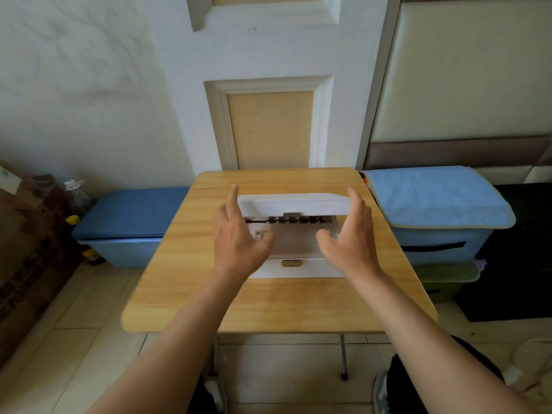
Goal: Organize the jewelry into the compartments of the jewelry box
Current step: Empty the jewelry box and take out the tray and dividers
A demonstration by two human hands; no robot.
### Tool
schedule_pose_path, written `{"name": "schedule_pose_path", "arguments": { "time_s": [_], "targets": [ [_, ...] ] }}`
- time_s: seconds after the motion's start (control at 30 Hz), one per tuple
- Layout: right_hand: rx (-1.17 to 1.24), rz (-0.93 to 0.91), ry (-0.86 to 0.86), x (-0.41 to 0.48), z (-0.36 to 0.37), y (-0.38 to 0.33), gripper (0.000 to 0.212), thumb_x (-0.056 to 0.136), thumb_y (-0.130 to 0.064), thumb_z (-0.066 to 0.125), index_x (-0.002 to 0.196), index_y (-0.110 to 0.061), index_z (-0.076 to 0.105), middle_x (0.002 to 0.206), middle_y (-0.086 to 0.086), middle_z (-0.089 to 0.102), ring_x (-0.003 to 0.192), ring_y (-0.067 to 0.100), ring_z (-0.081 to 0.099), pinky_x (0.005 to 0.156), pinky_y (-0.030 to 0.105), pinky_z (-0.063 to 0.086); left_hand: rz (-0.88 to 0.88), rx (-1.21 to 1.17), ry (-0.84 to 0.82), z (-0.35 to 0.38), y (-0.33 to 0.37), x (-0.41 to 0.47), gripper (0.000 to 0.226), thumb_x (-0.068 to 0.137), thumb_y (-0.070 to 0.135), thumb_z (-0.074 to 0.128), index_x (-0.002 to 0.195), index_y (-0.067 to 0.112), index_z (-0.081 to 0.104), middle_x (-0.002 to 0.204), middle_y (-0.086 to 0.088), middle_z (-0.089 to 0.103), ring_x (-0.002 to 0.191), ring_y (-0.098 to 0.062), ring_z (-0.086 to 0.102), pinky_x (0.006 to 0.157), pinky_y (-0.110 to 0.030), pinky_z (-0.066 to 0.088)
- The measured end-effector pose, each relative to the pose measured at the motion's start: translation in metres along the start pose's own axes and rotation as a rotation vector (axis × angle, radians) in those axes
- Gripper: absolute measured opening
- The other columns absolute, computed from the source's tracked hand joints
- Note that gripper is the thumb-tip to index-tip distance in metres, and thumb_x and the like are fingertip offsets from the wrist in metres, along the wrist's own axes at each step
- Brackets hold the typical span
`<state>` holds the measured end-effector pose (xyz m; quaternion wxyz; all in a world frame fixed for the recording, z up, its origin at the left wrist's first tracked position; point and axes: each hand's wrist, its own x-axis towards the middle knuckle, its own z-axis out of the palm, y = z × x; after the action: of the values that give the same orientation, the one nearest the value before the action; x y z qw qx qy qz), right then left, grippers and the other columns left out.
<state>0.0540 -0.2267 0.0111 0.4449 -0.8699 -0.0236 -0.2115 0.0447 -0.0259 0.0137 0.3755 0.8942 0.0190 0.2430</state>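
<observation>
Bracketing the box point(298, 268) lid point(294, 203), whose long axis is running 9 to 3 o'clock, left grip point(239, 239) and right grip point(352, 237) are pressing straight fingers against its ends.

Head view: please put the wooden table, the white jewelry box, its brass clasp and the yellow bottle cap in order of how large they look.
1. wooden table
2. white jewelry box
3. brass clasp and yellow bottle cap: both are tiny and look alike, so I leave them unranked.
</observation>
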Motion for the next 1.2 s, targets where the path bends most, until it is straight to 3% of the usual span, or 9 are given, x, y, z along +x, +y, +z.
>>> {"name": "schedule_pose_path", "arguments": {
  "time_s": [0.1,0.27,0.4,0.53,0.63,0.77,0.9,1.1,1.2],
  "targets": [
    [0.168,0.091,0.012,0.023,-0.003,-0.009,0.088,0.083,-0.009,0.061,0.155,-0.024,0.015,0.155,0.000,0.034,0.140,0.018,0.034,0.113,0.035,0.035,-0.039,-0.084,-0.003,-0.010,0.009,0.024,0.094,0.083,0.016,0.067,0.157,0.017,0.010,0.134,0.005,0.038,0.127,-0.010,0.034,0.103,-0.022,0.023],
    [0.303,0.158,-0.028,0.057,-0.002,-0.017,0.063,0.082,-0.004,0.057,0.137,-0.028,0.037,0.121,-0.021,0.051,0.120,0.008,0.047,0.094,0.023,0.042,-0.117,-0.341,-0.044,-0.013,0.012,0.061,0.081,0.083,0.005,0.062,0.150,0.026,0.022,0.125,0.017,0.047,0.116,-0.002,0.048,0.096,-0.025,0.042],
    [0.314,0.193,-0.119,0.082,0.006,-0.014,0.087,0.073,-0.015,0.055,0.148,-0.044,0.020,0.143,-0.001,0.047,0.128,0.020,0.050,0.102,0.045,0.050,-0.128,-0.442,-0.095,-0.007,0.007,0.089,0.069,0.079,-0.003,0.057,0.134,0.033,0.040,0.125,0.016,0.049,0.120,-0.010,0.051,0.097,-0.029,0.048],
    [0.295,0.176,-0.151,0.103,0.013,-0.007,0.091,0.083,-0.002,0.053,0.152,-0.046,0.014,0.139,-0.002,0.048,0.122,0.015,0.053,0.094,0.032,0.051,-0.109,-0.421,-0.148,-0.005,0.001,0.107,0.074,0.079,-0.005,0.055,0.131,0.044,0.037,0.122,0.027,0.045,0.124,-0.012,0.046,0.105,-0.039,0.046],
    [0.230,0.167,-0.154,0.115,0.020,0.002,0.084,0.080,0.002,0.045,0.150,-0.040,0.025,0.135,-0.001,0.052,0.120,0.017,0.054,0.100,0.037,0.051,-0.128,-0.423,-0.174,0.000,-0.006,0.119,0.073,0.081,-0.003,0.053,0.140,0.036,0.036,0.127,0.022,0.044,0.124,-0.014,0.046,0.108,-0.042,0.043],
    [0.179,0.215,-0.182,0.125,0.032,0.013,0.090,0.083,0.004,0.036,0.158,-0.036,0.008,0.155,0.001,0.034,0.137,0.023,0.041,0.111,0.039,0.041,-0.158,-0.412,-0.177,0.010,-0.011,0.131,0.077,0.079,0.003,0.060,0.144,0.032,0.034,0.135,0.014,0.045,0.127,-0.020,0.049,0.105,-0.047,0.048],
    [0.168,0.235,-0.165,0.129,0.041,0.019,0.086,0.086,0.005,0.036,0.160,-0.029,0.007,0.161,-0.003,0.025,0.143,0.020,0.032,0.102,0.023,0.033,-0.165,-0.391,-0.167,0.019,-0.016,0.136,0.080,0.080,0.000,0.062,0.148,0.029,0.031,0.138,0.015,0.043,0.132,-0.018,0.044,0.109,-0.044,0.044],
    [0.143,0.214,-0.184,0.133,0.048,0.030,0.083,0.081,-0.005,0.041,0.158,-0.028,0.016,0.160,-0.003,0.027,0.145,0.021,0.029,0.114,0.033,0.031,-0.169,-0.370,-0.181,0.024,-0.019,0.141,0.081,0.084,-0.005,0.061,0.152,0.023,0.027,0.144,0.006,0.041,0.124,-0.012,0.044,0.106,-0.036,0.046],
    [0.149,0.215,-0.191,0.134,0.047,0.030,0.081,0.082,-0.008,0.045,0.156,-0.028,0.019,0.157,-0.003,0.031,0.141,0.020,0.035,0.108,0.033,0.037,-0.179,-0.359,-0.204,0.023,-0.019,0.141,0.083,0.084,-0.004,0.062,0.153,0.024,0.025,0.147,0.006,0.039,0.130,-0.014,0.043,0.108,-0.039,0.046]
  ]
}}
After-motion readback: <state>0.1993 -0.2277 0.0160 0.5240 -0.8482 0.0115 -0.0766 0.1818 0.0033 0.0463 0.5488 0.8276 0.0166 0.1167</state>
